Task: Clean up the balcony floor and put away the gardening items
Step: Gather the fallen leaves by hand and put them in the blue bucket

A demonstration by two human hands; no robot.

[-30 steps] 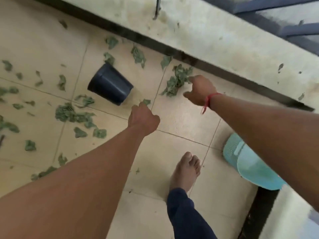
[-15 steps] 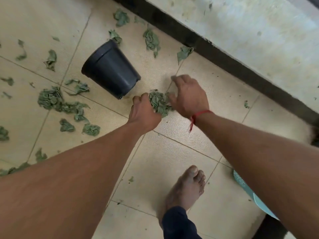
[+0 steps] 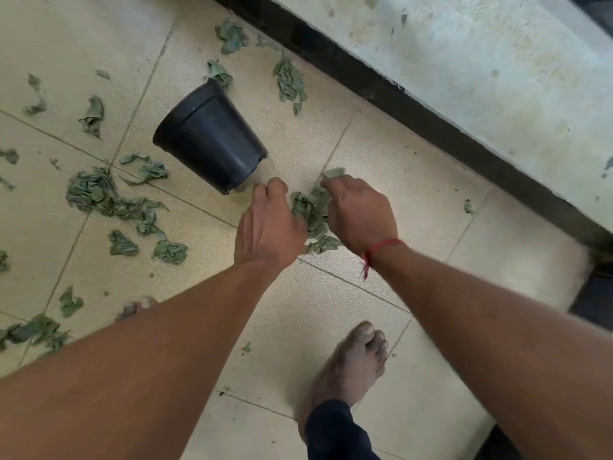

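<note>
While the hand-gathering stage of the clean-up is under way, the head view holds the following.

- Leaf clump (image 3: 311,210): green and crumpled, on the tiled balcony floor (image 3: 414,227), between the two hands and close to a tile joint.
- Left hand (image 3: 268,227): back up, fingers curled under. Its grip is clenched against the clump's left side.
- Right hand (image 3: 360,214): red thread bracelet (image 3: 381,249) at the wrist. Its grip grasps the clump's right side, with one leaf poking out past the fingertips.
- Black plastic plant pot (image 3: 212,144): tipped on its side on the floor, just beside the left thumb and apparently not touching it. Its long axis runs diagonally. The rim and mouth point to the upper left, away from the person. The narrower base points to the lower right, toward the hands.
- Loose leaves (image 3: 99,197): a larger drift lies left of the pot. More are scattered near the dark skirting strip (image 3: 365,84) under the stained parapet wall (image 3: 497,78).
- Bare foot (image 3: 351,363): planted below the right forearm.

Step in hand, by judgement: one handful is being gathered. Most of the floor is not yet cleared, and the pot is not yet put away.

The next move calls for lifting both hands together, pressed inward so no pieces spill. It also needs somewhere to drop the load. Only the pot is in view for that, and its mouth faces away from the hands, so it would need righting first.
</note>
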